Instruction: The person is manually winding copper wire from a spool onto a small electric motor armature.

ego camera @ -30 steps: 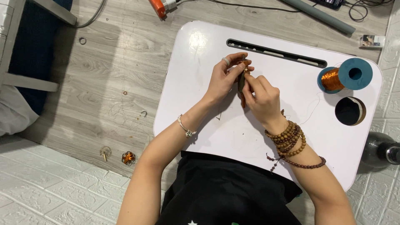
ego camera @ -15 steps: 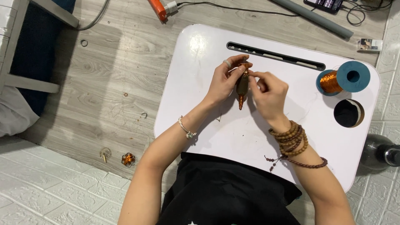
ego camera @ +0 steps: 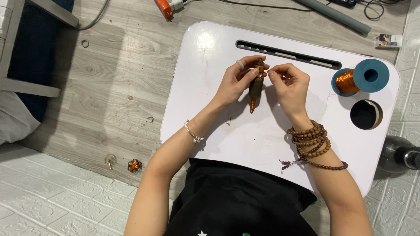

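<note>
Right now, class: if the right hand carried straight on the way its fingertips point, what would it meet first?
The right hand points left, so it would first meet the brown spindle held upright in the left hand. Its fingertips look almost on it already, though depth is unclear.

head cam, top-down on white lap table (ego camera: 210, 122), approx mid-range.
</note>
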